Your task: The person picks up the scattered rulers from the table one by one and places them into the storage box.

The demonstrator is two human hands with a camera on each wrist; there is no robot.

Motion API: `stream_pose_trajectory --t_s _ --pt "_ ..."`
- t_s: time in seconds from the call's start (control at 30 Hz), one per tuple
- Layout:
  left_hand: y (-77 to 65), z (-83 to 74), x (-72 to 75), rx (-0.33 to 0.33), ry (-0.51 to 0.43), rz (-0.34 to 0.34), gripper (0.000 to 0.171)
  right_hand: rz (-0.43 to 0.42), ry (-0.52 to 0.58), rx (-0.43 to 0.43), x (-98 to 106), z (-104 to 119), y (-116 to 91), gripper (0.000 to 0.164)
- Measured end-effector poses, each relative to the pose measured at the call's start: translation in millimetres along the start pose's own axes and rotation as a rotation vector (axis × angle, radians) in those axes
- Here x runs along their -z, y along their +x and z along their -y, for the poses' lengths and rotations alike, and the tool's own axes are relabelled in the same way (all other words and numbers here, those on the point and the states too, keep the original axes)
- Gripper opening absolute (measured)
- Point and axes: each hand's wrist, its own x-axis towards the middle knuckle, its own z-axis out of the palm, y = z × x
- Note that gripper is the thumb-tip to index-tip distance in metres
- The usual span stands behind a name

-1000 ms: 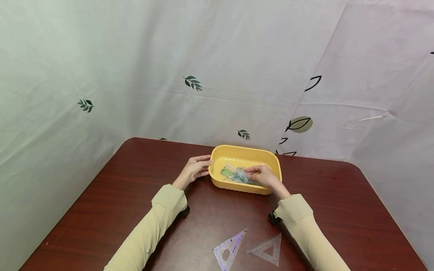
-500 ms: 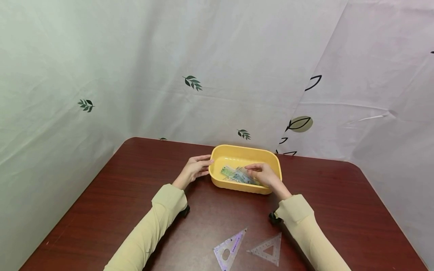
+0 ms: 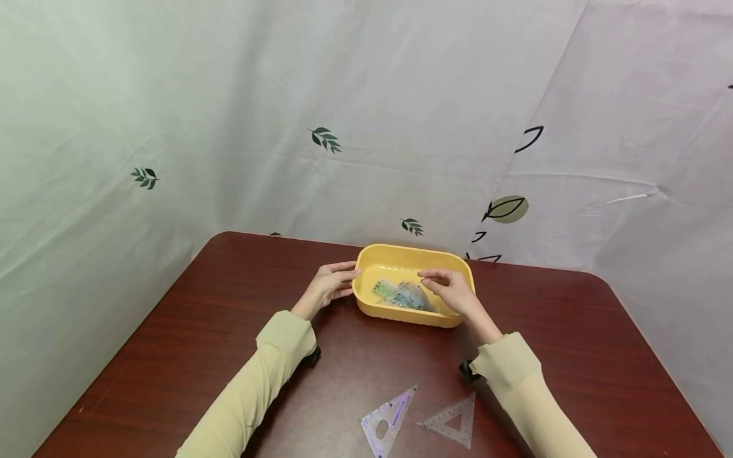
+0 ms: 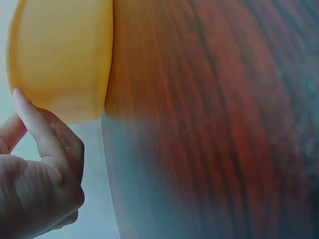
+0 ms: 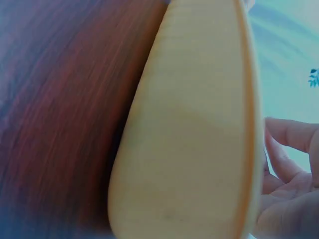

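A yellow plastic basin (image 3: 415, 254) stands near the table's far edge. My left hand (image 3: 326, 289) grips its left end, thumb at the rim and fingers along the outer wall; the left wrist view shows this hand (image 4: 45, 169) against the basin wall (image 4: 65, 55). Over the basin's right part hovers my right hand (image 3: 449, 292), fingers loosely bent, nothing seen between them. Below it lie a green ruler (image 3: 382, 288) and overlapping clear drawing tools (image 3: 415, 296), their exact kinds hard to tell. In the right wrist view, the basin's wall (image 5: 194, 124) partly hides the right hand (image 5: 294, 184).
On the dark red-brown table (image 3: 172, 356), nearer to me, lie a clear set square with purple markings (image 3: 397, 407) and a plain clear set square (image 3: 465, 423). A pale leaf-print curtain (image 3: 366, 178) hangs behind the table's far edge.
My right hand has let go of the clear drawing tools, which now lie in the basin, and has drawn back slightly up and right. The left hand has stayed on the basin.
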Motion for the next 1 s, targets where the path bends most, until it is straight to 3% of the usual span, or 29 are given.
stream_pose_trajectory --t_s 0.47,1.0 --pt "0.7 0.7 0.7 -0.004 0.003 -0.001 0.047 0.057 0.029 0.101 5 17 -33 0.036" --pt "-0.3 1.0 1.3 -0.016 0.007 0.0 0.047 0.153 0.037 0.098 -6 20 -61 0.039"
